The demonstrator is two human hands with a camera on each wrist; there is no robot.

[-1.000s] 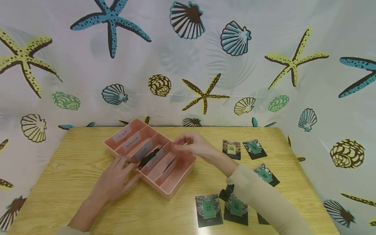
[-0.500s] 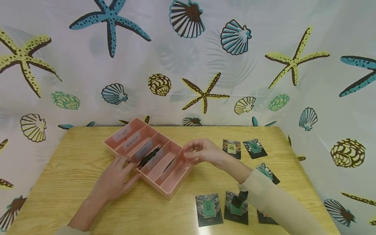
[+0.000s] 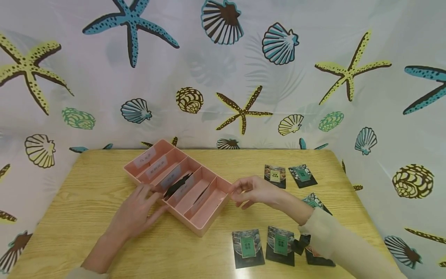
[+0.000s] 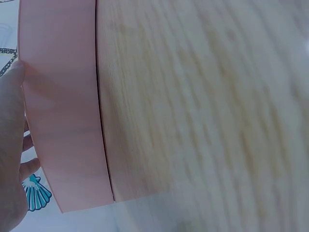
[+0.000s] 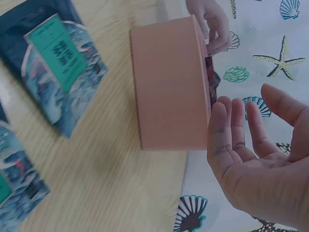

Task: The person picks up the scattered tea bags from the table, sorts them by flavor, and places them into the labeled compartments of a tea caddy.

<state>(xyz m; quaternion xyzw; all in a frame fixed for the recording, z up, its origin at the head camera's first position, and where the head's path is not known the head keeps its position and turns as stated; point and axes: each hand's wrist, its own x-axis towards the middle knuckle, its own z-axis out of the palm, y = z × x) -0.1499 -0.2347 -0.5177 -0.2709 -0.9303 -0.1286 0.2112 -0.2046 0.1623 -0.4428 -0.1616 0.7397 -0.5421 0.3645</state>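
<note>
A pink divided box (image 3: 200, 231) stands slantwise on the table, with paper labels on its inner walls. My left hand (image 3: 134, 213) holds its near left side, fingers over the rim and thumb against the outer wall; the fingertips are hidden inside. Dark sachets (image 3: 177, 186) stand in a middle compartment, and a thin dark edge (image 3: 202, 195) shows along the last divider. My right hand (image 3: 256, 192) is at the box's right corner, fingers loosely bent and nothing in it. In the right wrist view its fingertips (image 5: 219, 108) are right at the rim.
Several dark sachets lie on the right of the table: one with a yellow label (image 3: 275, 176), others with green labels, such as the front left sachet (image 3: 248, 248). A black wrist camera (image 3: 301, 244) on the right sleeve overlaps the front row. A patterned curtain (image 3: 209, 77) hangs behind.
My right hand has drawn back out of the end compartment, rightward and toward me, to the box's right corner. The left hand and the box have stayed in place.
</note>
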